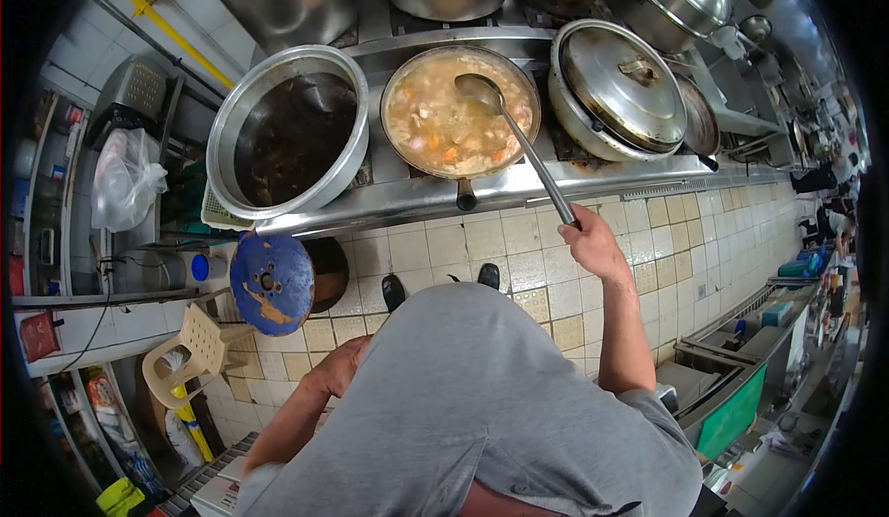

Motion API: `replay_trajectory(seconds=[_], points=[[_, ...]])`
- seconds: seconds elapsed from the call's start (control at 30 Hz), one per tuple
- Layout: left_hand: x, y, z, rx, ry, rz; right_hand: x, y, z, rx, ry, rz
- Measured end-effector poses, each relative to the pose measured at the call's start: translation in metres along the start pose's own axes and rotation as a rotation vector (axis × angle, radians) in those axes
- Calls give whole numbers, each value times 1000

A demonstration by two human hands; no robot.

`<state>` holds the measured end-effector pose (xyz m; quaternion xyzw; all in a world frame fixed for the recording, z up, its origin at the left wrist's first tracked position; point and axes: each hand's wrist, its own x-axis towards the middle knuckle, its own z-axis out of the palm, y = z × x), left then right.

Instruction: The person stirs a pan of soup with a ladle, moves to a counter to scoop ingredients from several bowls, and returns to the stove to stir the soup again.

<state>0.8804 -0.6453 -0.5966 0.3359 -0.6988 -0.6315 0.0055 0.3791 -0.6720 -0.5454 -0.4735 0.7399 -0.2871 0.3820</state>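
Observation:
My right hand is closed around the long handle of a metal ladle. The ladle's bowl rests in a chunky, light-brown stew with orange and pale pieces. That stew fills a wide frying pan, whose short dark handle points toward me. My left hand hangs low beside my grey shirt, against or close to the body. Its fingers are mostly hidden, and nothing held shows there.
Left of the pan stands a large metal pot of dark liquid; to its right is a lidded pot. Big pots line the back. A blue round-topped drum and a beige plastic chair stand at left on the tiled floor.

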Motion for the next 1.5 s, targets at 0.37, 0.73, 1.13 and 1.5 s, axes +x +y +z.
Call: replay_trajectory(seconds=[0.37,0.73,1.13,1.5], points=[[8,3,0,17,-22,49,10,17,23,-48,-28,-54],[18,13,-3,-49,-108,70,-5,-1,8,-438,-66,-73],[58,-19,-66,717,-238,-172,-2,61,30,-381,119,-25],[154,-57,-71,689,-225,-274,-21,84,55,-299,274,139]])
